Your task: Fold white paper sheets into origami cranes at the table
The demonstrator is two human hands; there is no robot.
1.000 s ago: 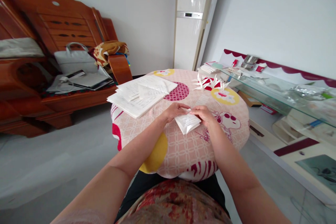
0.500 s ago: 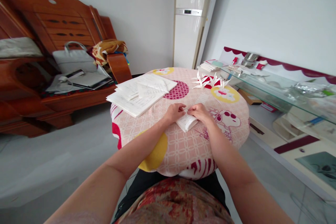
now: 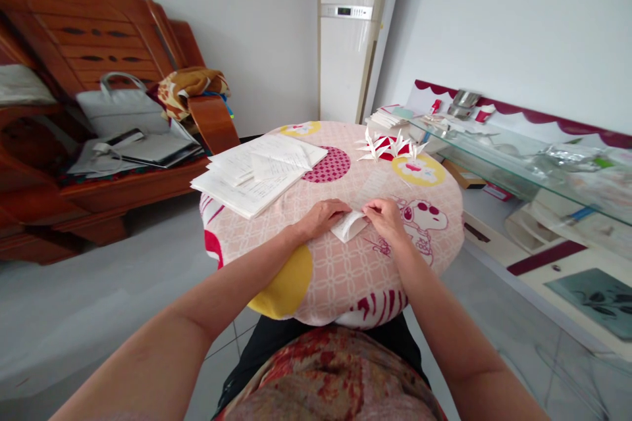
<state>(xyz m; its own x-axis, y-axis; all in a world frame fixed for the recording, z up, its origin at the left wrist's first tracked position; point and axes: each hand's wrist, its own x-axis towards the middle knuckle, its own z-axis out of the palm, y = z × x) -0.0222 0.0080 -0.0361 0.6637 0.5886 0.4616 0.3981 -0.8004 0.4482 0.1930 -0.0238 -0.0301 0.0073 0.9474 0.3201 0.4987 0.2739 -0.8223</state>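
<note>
A small folded piece of white paper (image 3: 349,227) lies on the round table, with a flap of it raised and curved. My left hand (image 3: 322,217) holds its left side against the cloth, fingers closed along the edge. At the upper right, my right hand (image 3: 385,216) pinches the flap between thumb and fingers. Behind the hands, several white folded paper cranes (image 3: 388,146) stand near the table's back right. To the left lies a stack of written paper sheets (image 3: 257,194), with a few loose ones on top.
A patterned cloth (image 3: 345,276) covers the round table. On the right is a glass-topped cabinet (image 3: 523,171) bearing jars, a cup and bags. A wooden sofa (image 3: 168,171) with a grey bag (image 3: 121,108) stands on the left. A tall white air conditioner (image 3: 345,59) is at the back.
My hands have moved slightly apart, the left hand lying flatter. A flap of the paper now stands lifted and curved. The view has shifted slightly.
</note>
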